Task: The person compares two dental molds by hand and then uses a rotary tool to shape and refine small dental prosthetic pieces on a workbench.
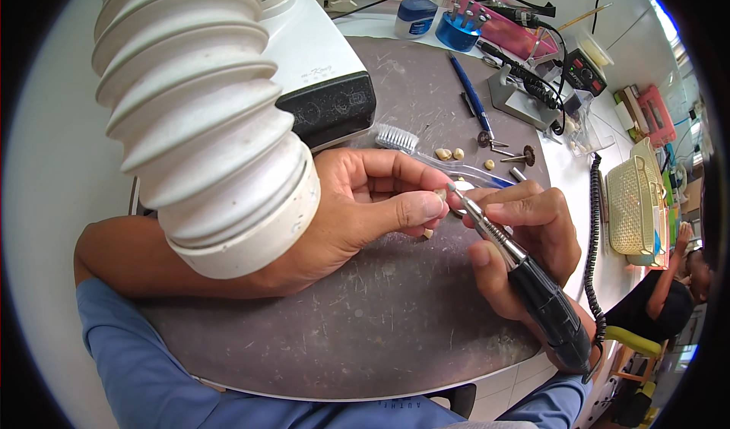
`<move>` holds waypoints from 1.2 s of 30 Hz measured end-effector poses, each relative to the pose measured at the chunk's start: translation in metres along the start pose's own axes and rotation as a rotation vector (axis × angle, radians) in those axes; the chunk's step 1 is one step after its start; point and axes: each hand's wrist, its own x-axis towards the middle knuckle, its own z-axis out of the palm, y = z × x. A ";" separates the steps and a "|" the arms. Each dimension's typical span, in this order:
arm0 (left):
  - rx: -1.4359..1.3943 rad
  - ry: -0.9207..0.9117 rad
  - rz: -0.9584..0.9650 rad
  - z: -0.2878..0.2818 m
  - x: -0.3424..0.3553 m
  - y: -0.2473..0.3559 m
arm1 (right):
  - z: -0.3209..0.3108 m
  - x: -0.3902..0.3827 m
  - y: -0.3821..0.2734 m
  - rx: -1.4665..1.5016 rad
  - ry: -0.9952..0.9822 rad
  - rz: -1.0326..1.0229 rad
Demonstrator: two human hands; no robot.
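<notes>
My left hand (361, 205) pinches a small cream-coloured dental crown (440, 194) between thumb and fingertips over the middle of the table. Wrapped round a black and silver rotary handpiece (534, 281) is my right hand (544, 220), its grip pen-like. The handpiece's pale tip is right beside the crown; whether they touch I cannot tell. Just below my left fingertips shows another small cream piece (428, 234). Behind my hands lie a clear-handled toothbrush (398, 138), several tooth-shaped pieces (449, 154) and a mounted grinding wheel (526, 155).
A thick white ribbed hose (198, 117) hangs over my left forearm, next to a white and black box (331, 94). Farther back are a blue pen-like tool (471, 94), a blue bur holder (460, 31) and a grey handpiece stand (517, 98). A coiled cord (592, 239) runs along the right.
</notes>
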 end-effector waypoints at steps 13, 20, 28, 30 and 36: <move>0.013 0.013 -0.007 0.000 0.002 0.003 | -0.002 -0.001 -0.003 0.028 0.016 0.029; 0.000 0.003 0.010 0.001 0.001 0.003 | -0.002 0.000 0.000 0.003 -0.030 -0.024; -0.020 -0.007 -0.001 0.000 0.001 0.002 | 0.000 0.002 -0.001 0.022 -0.046 -0.064; -0.023 -0.015 0.004 0.000 0.001 0.002 | 0.000 0.000 0.001 0.001 -0.014 -0.033; -0.031 -0.025 -0.004 -0.002 0.001 0.001 | 0.000 0.002 0.000 0.001 -0.039 -0.051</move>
